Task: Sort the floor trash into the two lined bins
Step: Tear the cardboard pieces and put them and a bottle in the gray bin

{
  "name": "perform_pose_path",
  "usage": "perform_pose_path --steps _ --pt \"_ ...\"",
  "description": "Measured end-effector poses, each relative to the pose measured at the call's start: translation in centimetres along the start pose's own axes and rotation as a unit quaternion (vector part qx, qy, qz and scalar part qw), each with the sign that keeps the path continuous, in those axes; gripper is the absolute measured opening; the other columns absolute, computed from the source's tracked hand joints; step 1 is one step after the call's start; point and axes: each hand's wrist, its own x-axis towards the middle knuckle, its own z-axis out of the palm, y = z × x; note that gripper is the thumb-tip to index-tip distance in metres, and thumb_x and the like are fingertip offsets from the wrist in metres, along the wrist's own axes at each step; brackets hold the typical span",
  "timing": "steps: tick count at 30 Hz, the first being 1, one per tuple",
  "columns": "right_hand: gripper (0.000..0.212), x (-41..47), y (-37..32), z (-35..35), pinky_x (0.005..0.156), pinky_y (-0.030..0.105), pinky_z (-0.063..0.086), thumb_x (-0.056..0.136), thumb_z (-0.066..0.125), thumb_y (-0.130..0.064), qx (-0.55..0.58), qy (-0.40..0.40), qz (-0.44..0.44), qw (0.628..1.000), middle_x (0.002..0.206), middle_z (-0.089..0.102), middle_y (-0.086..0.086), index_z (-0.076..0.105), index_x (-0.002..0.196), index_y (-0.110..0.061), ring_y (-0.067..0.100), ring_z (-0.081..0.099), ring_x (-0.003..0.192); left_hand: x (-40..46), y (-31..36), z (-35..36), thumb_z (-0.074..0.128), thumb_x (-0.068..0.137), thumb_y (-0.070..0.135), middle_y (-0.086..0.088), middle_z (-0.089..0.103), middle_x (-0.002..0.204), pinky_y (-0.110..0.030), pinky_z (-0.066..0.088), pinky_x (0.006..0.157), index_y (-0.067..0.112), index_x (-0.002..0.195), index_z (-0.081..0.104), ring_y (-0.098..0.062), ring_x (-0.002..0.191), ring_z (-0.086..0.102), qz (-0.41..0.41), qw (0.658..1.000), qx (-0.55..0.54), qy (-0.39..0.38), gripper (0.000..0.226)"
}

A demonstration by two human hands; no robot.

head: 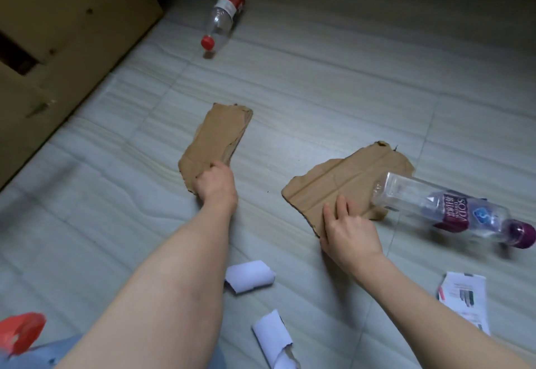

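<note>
The left hand (216, 183) is gripping the near end of a narrow, torn cardboard piece (216, 136), fingers curled round its edge, knuckles up; the strip is reaching away from the hand toward the far side, its far end looking slightly raised off the tiled floor (319, 78). The left forearm is stretching out long and bare from the near left.

The right hand (349, 225) is lying on the near edge of a wider cardboard sheet (342, 183), fingers (340, 203) straight and spread a little, pressing flat on the surface rather than closed about it. The thumb side is sitting at the sheet's near left edge; I cannot tell if it is hooking underneath. The right forearm is coming in from the near right corner.

A clear bottle with a purple cap (452, 212) is lying on its side just right of that hand, its base end overlapping the sheet's right part. Far off, beyond both cardboards, a clear bottle with a red cap (223, 18) is lying near a brown cardboard box (63, 21) at far left. Near the arms, two curled white paper scraps (249, 277) (272, 336) and a printed leaflet (464, 299) at right are resting on the floor. No bins are showing.
</note>
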Motion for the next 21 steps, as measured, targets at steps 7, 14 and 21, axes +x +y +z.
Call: perform_pose_path --steps 7,14,21 --pt "0.048 -1.9 -0.6 3.1 0.041 0.026 0.049 0.035 0.081 -0.015 0.008 0.027 -0.027 0.999 0.085 0.072 0.022 0.075 0.079 0.003 0.035 0.069 0.069 -4.3 0.9 -1.6 0.042 0.09 -0.005 -0.014 0.057 0.126 -0.035 0.047 0.09 0.002 0.121 0.052 -0.031 0.118 0.054 0.088 0.994 0.059 0.021 0.034" --pt "0.052 -8.9 1.0 7.6 0.029 0.025 0.04 0.063 0.029 0.0 -0.053 0.126 -0.095 0.986 0.088 0.074 0.018 0.076 0.084 0.002 0.041 0.07 0.068 -10.7 3.0 -4.6 0.044 0.092 0.008 -0.02 0.057 0.123 -0.041 0.044 0.089 0.001 0.121 0.043 -0.038 0.115 0.054 0.079 0.993 -0.087 0.035 0.03" --pt "0.051 -19.5 0.6 10.2 0.073 0.038 0.056 0.081 0.038 0.008 0.004 -0.008 -0.068 0.998 0.142 0.046 0.014 0.052 0.13 -0.002 0.037 0.048 0.123 -22.0 2.0 -4.4 0.039 0.092 0.006 -0.023 0.055 0.122 -0.042 0.043 0.087 0.001 0.119 0.039 -0.04 0.113 0.052 0.144 0.976 -0.162 -0.011 0.028"
